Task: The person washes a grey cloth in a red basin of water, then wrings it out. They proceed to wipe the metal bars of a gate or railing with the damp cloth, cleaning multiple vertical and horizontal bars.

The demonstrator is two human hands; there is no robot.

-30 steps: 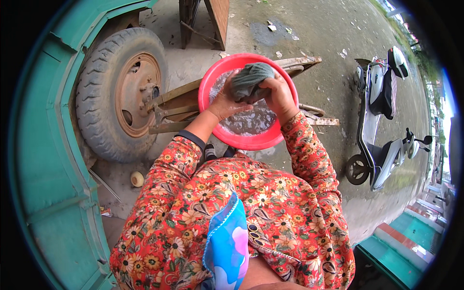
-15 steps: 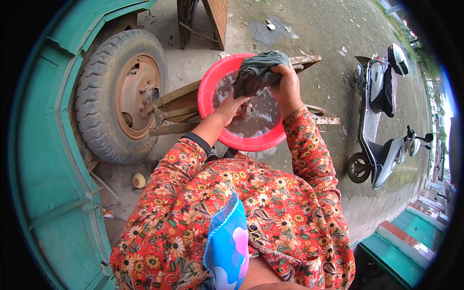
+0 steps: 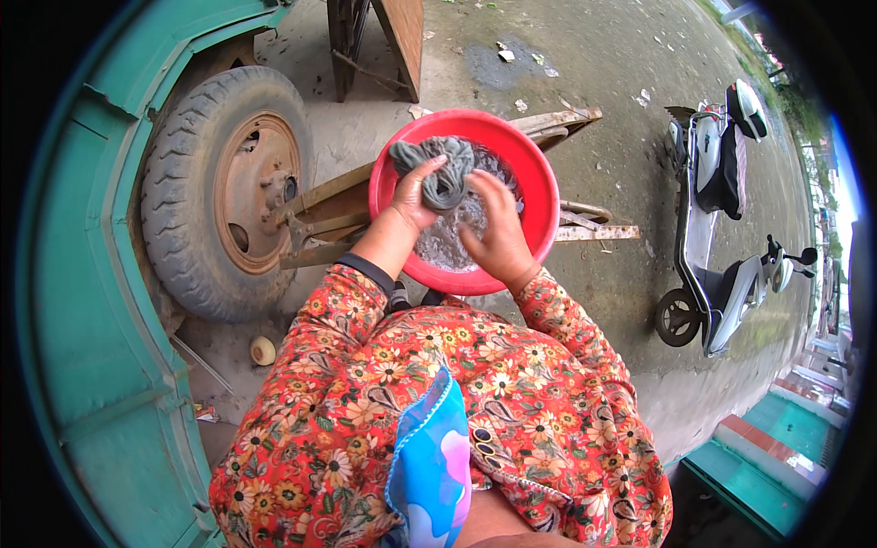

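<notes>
A bunched, wet grey-green cloth point(image 3: 445, 185) is over the left part of a red plastic basin point(image 3: 543, 196), which holds cloudy, sudsy water point(image 3: 449, 245). My left hand point(image 3: 414, 194) grips the cloth, thumb across its top. Close by on the right, my right hand point(image 3: 499, 230) has its fingers spread and bent toward the cloth. Its fingertips come near the bundle's edge; whether they touch it is hard to tell. The lower folds and my left fingers beneath them are hidden.
The basin rests on a metal and wooden frame point(image 3: 585, 232). A large tyre point(image 3: 196, 196) on a rusty rim stands at left beside a green metal body point(image 3: 110, 365). A wooden stand point(image 3: 397, 46) is beyond. At right, a scooter point(image 3: 722, 183) is parked on the concrete.
The cloth has come down and left, now bunched in my left hand. My right hand has let go of it and moved down, fingers spread. The basin appears tilted differently.
</notes>
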